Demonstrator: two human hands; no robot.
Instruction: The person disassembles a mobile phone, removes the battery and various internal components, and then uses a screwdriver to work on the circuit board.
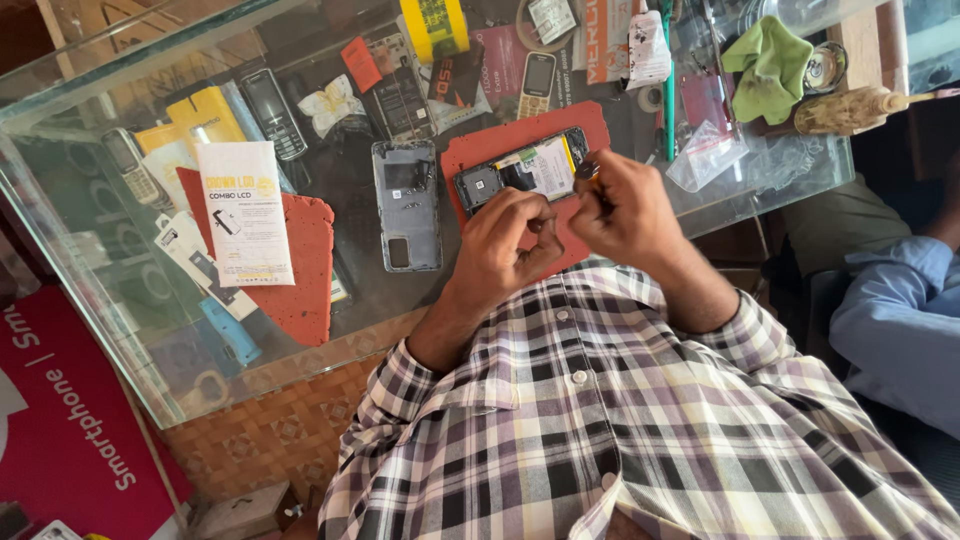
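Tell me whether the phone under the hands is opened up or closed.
Opened up: the phone shows its bare insides, and a grey back cover lies apart beside it.

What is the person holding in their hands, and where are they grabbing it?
The right hand grips a small screwdriver around its handle, over the opened phone. The left hand is curled by the phone's lower edge; whether it holds anything cannot be told.

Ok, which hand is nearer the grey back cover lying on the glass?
Left. The left hand rests on the opened phone just beside the cover; the right hand is beyond it.
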